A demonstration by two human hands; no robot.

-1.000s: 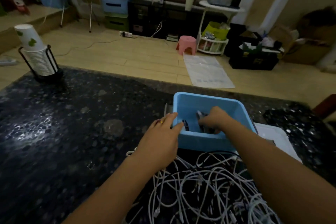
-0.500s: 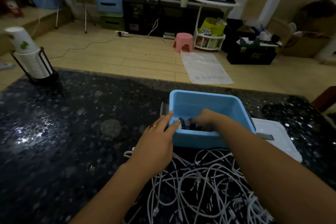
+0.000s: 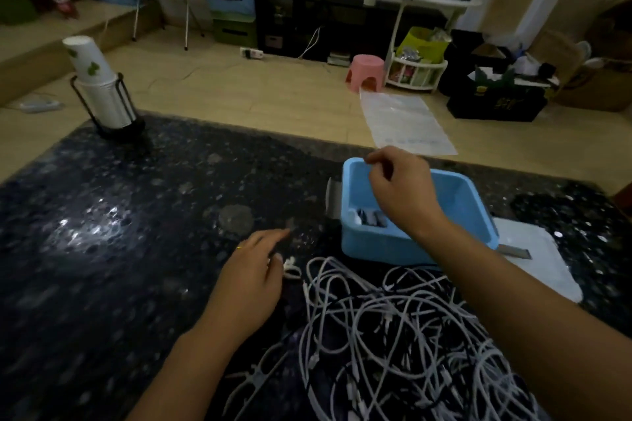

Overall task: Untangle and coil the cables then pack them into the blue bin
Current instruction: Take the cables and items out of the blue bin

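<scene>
The right hand [image 3: 402,193] hovers over the blue bin [image 3: 478,212], fingers loosely curled, seemingly empty. The left hand [image 3: 251,278], fingers relaxed, rests beside a white connector [image 3: 290,263]. Best to draw one end slowly from the tangled white cables [image 3: 393,335] nearby, coiling steadily.

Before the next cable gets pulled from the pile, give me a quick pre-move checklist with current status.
1. Blue bin upright on the table: ok.
2. Room left in the bin: ok, only a few dark and white items sit at its near-left end.
3. Right hand free: cannot tell, its curled fingers are above the bin and may pinch something small.
4. Left hand free: ok, flat on the table beside a loose white cable end.
5. Tangled white cables sorted: not ok, still one knotted pile.
</scene>
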